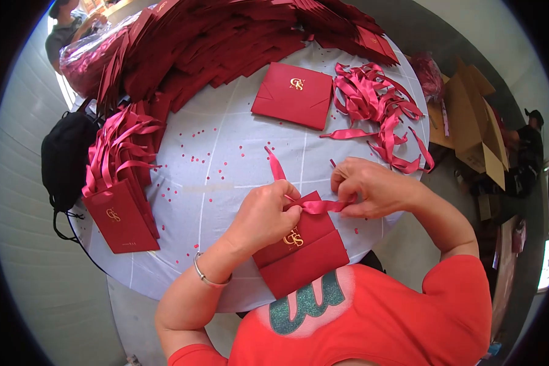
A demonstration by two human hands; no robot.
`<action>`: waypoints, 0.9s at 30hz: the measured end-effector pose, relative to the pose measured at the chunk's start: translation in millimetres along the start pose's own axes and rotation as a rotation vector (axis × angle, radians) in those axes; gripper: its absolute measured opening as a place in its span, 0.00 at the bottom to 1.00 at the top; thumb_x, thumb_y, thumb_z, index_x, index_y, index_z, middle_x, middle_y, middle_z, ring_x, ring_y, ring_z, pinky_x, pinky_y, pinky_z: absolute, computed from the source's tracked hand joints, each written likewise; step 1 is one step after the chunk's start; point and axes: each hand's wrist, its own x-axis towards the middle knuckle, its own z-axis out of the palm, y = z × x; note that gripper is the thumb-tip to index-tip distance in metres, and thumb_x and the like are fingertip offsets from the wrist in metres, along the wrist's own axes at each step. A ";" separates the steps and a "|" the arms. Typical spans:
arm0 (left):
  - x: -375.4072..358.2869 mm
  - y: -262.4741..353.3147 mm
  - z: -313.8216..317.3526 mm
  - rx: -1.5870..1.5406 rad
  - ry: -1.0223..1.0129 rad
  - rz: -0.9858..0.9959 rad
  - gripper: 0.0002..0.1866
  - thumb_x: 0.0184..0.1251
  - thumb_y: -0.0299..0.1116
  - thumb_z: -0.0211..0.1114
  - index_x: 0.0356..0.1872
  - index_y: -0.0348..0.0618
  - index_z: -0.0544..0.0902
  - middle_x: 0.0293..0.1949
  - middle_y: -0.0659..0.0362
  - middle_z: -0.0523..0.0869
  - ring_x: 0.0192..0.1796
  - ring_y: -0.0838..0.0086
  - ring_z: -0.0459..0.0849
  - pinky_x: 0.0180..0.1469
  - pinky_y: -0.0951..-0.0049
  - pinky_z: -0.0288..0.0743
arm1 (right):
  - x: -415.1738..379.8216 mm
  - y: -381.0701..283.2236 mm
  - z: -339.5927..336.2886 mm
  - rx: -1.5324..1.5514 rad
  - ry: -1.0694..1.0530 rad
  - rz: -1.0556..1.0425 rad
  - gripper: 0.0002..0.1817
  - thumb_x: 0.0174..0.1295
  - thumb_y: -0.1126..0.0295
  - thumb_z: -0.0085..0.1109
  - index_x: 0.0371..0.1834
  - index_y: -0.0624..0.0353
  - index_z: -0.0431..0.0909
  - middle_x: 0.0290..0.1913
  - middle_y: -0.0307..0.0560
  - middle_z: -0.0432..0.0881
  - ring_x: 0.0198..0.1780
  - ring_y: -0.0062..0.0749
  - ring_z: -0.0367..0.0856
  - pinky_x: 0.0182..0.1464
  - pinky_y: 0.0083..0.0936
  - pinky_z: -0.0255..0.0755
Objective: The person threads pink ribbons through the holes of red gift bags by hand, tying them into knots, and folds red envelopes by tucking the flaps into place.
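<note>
A dark red paper gift bag (308, 269) with a gold monogram lies flat at the table's near edge, in front of my body. A pink satin ribbon (323, 207) crosses the bag's top edge. My left hand (265, 213) is closed on the ribbon by the bag's top edge, and a loose ribbon tail (275, 163) sticks up beyond the fingers. To its right, my right hand (371, 188) pinches the ribbon's other stretch, its fingers curled. The ribbon between both hands looks fairly taut. My fingers partly cover the monogram and the spot where the ribbon meets the bag.
Loose pink ribbons (378, 100) lie in a heap at the right, beside a stack of flat red bags (294, 94). Ribboned bags (121, 216) stand at the left near a black backpack (67, 152). Many bags (226, 43) line the back. Cardboard boxes (473, 122) stand off the table.
</note>
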 end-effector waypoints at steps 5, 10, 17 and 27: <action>1.2 -2.2 0.9 -0.037 -0.031 -0.024 0.10 0.60 0.24 0.65 0.41 0.28 0.83 0.30 0.50 0.90 0.32 0.77 0.87 0.34 0.74 0.80 | -13.8 -34.1 -16.2 0.462 0.008 0.404 0.06 0.59 0.71 0.69 0.33 0.61 0.81 0.34 0.44 0.84 0.36 0.26 0.83 0.43 0.22 0.73; 1.0 -1.3 0.4 -0.071 -0.044 -0.060 0.10 0.61 0.24 0.64 0.41 0.28 0.83 0.31 0.50 0.90 0.34 0.76 0.87 0.37 0.73 0.80 | -27.1 -35.1 -17.9 0.928 0.211 0.059 0.10 0.59 0.76 0.69 0.41 0.66 0.81 0.30 0.43 0.84 0.32 0.22 0.84 0.30 0.16 0.70; 0.9 -0.3 -1.6 -0.088 -0.057 -0.081 0.10 0.62 0.24 0.62 0.41 0.29 0.83 0.32 0.50 0.90 0.35 0.76 0.87 0.38 0.73 0.80 | -18.5 -17.6 -8.3 1.439 0.255 -0.426 0.21 0.58 0.77 0.63 0.56 0.71 0.77 0.37 0.58 0.86 0.36 0.33 0.84 0.33 0.24 0.74; 1.0 -4.4 -3.8 -0.050 0.010 0.005 0.09 0.58 0.21 0.56 0.39 0.30 0.79 0.25 0.51 0.85 0.29 0.72 0.82 0.36 0.69 0.76 | 8.7 -25.6 -2.1 1.060 0.592 -0.442 0.08 0.60 0.82 0.64 0.42 0.64 0.81 0.40 0.47 0.78 0.37 0.25 0.80 0.40 0.22 0.77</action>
